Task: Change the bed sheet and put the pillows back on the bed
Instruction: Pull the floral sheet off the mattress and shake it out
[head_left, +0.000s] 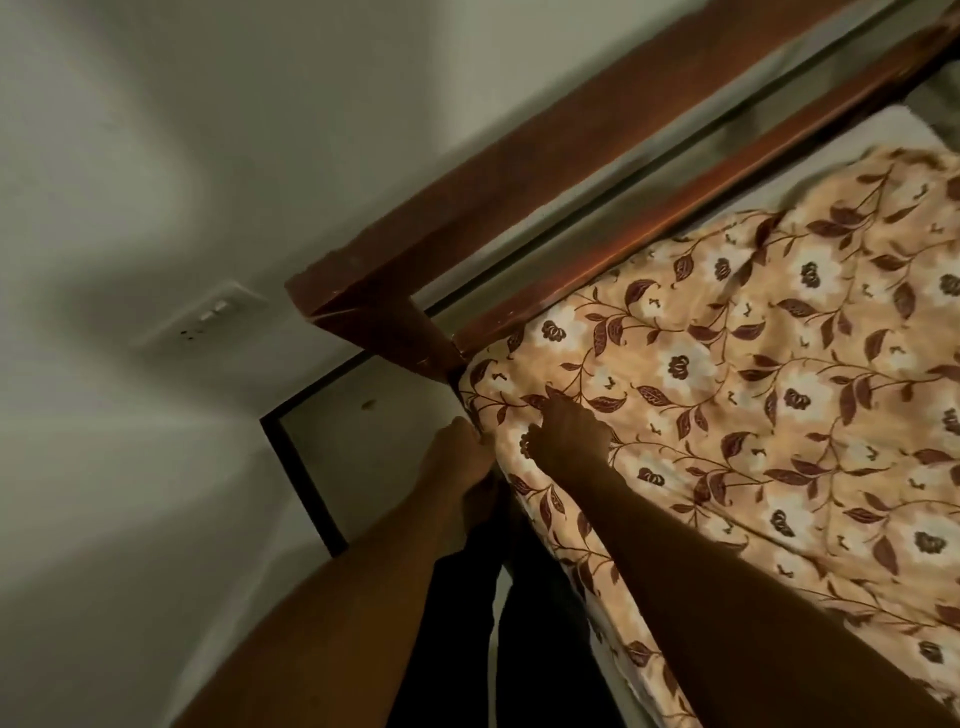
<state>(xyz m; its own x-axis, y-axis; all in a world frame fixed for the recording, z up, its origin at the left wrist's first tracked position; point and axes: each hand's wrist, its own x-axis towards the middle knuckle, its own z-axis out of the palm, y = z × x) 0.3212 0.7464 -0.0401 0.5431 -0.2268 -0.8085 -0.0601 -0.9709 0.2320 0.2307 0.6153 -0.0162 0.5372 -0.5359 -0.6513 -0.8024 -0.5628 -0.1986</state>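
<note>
Left hand (460, 441) sits at the side of the bed's near corner. Its fingers are curled against the hanging fold of the bed sheet (753, 389) and appear to pinch that fold, though dim light hides the fingertips. Right hand (569, 436) lies knuckles-up on top of the sheet just beside the same corner, forefinger stretched toward it, pressing the cloth down rather than grasping it.

Location of item: the floral sheet is spread over the bed. Its corner is drawn up to the wooden headboard (597, 156) and one edge hangs down the near side. At the far end a pale strip of mattress (893, 132) remains uncovered, and loose wrinkles run across that part.

Handling assessment: the sheet is judged light, soft and limp. It will slide and bunch if pulled from the middle. The best hold is on the hem or corner fold, with a flat palm on top to keep the tension while tucking. Breakage risk is nil, but the corner may pull loose.

Containers: none in view. Pillows: not in view. A switch plate (205, 317) is fixed to the wall beside the headboard.
</note>
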